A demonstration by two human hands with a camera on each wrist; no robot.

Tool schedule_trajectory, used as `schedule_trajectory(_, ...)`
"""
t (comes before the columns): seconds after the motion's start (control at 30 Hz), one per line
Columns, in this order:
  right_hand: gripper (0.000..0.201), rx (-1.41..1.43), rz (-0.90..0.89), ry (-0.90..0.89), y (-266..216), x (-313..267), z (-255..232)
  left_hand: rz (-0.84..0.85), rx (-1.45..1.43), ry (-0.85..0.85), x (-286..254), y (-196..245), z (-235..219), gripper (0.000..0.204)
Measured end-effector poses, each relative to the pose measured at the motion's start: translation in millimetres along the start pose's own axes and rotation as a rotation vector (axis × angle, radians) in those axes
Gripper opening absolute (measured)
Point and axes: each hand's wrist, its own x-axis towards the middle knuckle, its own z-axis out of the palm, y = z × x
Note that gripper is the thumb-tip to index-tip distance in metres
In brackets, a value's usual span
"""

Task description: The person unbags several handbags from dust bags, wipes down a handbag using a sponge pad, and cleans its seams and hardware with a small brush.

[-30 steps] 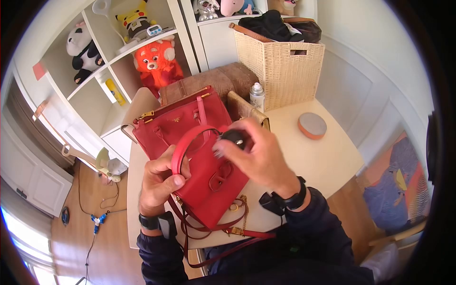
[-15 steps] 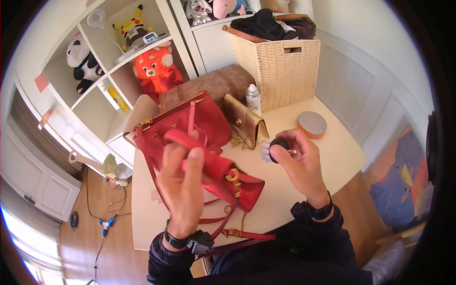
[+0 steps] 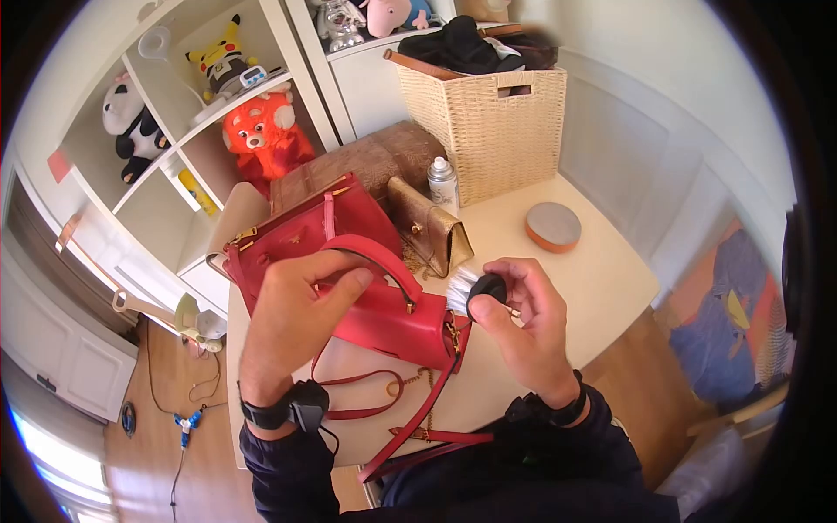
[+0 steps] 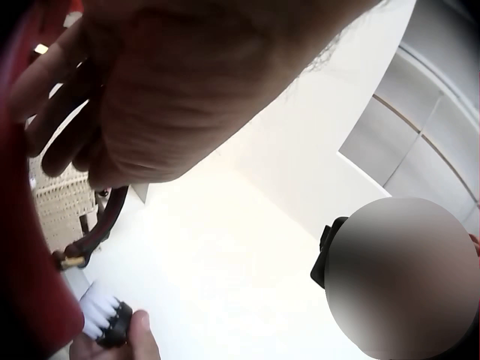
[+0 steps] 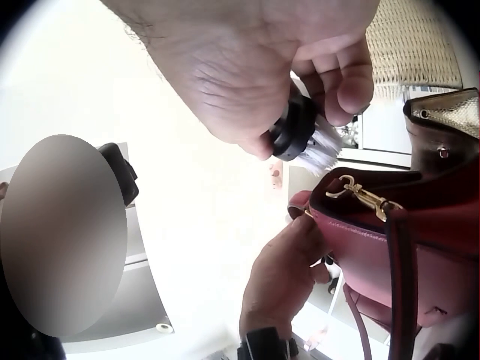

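Observation:
In the head view a small red handbag [image 3: 392, 324] is tilted above the table, its end turned to the right. My left hand [image 3: 296, 309] grips the bag's curved handle [image 3: 384, 261]. Just right of the bag, my right hand [image 3: 529, 327] pinches a round black brush [image 3: 488, 292] whose white bristles face the bag's end. The right wrist view shows the bristles [image 5: 321, 150] close to the bag's gold clasp [image 5: 365, 196]; whether they touch cannot be told. A red strap [image 3: 410, 418] trails from the bag toward the table's front edge.
Behind stand a larger red bag [image 3: 288, 240], a gold purse [image 3: 432, 228], a brown case [image 3: 362, 166], a spray can [image 3: 443, 183] and a wicker basket [image 3: 506, 131]. A round orange-sided tin [image 3: 554, 228] lies at the right on the pale table [image 3: 602, 270].
The small bag has been turned from its front to its end. The right hand moved away to the right with the brush, then slightly back toward the bag.

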Motion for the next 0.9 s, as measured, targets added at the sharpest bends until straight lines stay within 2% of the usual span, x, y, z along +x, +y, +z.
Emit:
schedule_trajectory(0.03,0.044,0.004,-0.002,0.003,-3.2,-0.9,2.2,-0.008,-0.124,0.098,1.9,-2.7,2.7,0.017)
schedule_trajectory(0.07,0.044,-0.002,-0.001,-0.005,-4.6,-1.7,3.2,-0.010,-0.131,0.105,2.6,-2.6,-0.1,0.017)
schedule_trajectory(0.17,0.045,-0.007,-0.043,0.011,-9.7,-3.7,4.6,-0.200,0.214,0.279,10.9,4.7,-7.7,0.022)
schedule_trajectory(0.2,0.045,-0.013,-0.042,0.015,-12.2,-5.4,3.9,-0.208,0.203,0.286,14.6,-2.3,-7.5,0.022)
schedule_trajectory(0.27,0.046,-0.027,-0.039,0.000,-15.8,-8.1,4.9,0.196,0.303,0.410,22.3,-29.4,-2.9,0.019)
schedule_trajectory(0.3,0.047,-0.015,-0.048,0.004,-17.6,-9.4,5.8,0.243,0.139,0.324,26.0,-42.9,-2.6,0.016)
schedule_trajectory(0.33,0.048,-0.002,-0.057,0.009,-19.0,-10.4,6.6,0.235,0.130,0.337,26.8,-46.2,-8.2,0.016)
schedule_trajectory(0.4,0.049,-0.012,-0.063,-0.010,-19.2,-11.7,6.9,0.032,0.017,-0.026,26.9,-48.4,-19.8,0.016)
schedule_trajectory(0.57,0.050,-0.057,-0.059,-0.034,-20.5,-6.1,5.9,-0.083,-0.107,0.047,24.4,-41.1,-23.7,0.018)
schedule_trajectory(0.63,0.050,-0.061,-0.060,-0.031,-24.5,-2.6,9.3,-0.066,-0.152,0.290,26.7,-44.1,-16.7,0.025)
schedule_trajectory(0.77,0.048,-0.108,-0.135,-0.035,-28.0,12.1,22.9,-0.140,-0.196,0.337,26.3,-36.5,-11.3,0.027)
schedule_trajectory(0.83,0.044,-0.310,-0.247,-0.106,-22.4,23.2,27.4,-0.108,-0.199,0.272,24.6,-33.8,-4.5,0.025)
schedule_trajectory(0.9,0.043,-0.377,-0.289,-0.118,-26.3,28.8,41.9,-0.107,-0.185,0.244,26.8,-33.1,0.7,0.026)
